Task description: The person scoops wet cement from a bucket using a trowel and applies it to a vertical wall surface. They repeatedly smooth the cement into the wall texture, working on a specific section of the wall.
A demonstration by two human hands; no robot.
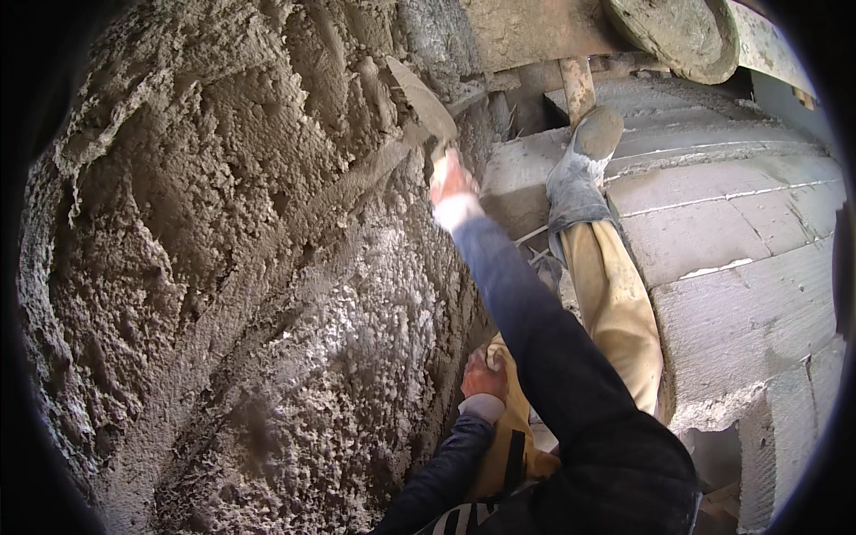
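At the upper right edge of the wall [223,178]: a trowel [423,102], its grey blade pointing up and left, close over the mortar; whether the whole face touches cannot be told.
Right hand [453,181]: wrapped around the trowel's handle, a little blurred, at the end of an outstretched dark blue sleeve [522,285].
Left hand [484,376]: well apart from the right, lower down, fingers curled against the left leg of the beige trousers [615,312]; whether it grips anything cannot be told.
Mortar coat: grey-brown and lumpy over most of the wall, brightly lit toward the lower right edge; a smoother band runs from near the blade diagonally to the lower left.
Boot [578,183]: grey, toe crusted and pointing away, by the left edge of the blocks.
Blocks [758,214]: pale grey, laid in courses on the right, with whitish joints.
Board [539,36]: brownish, beyond the far edge of the blocks.
Round pan [682,36]: caked with mortar, at the board's right end.
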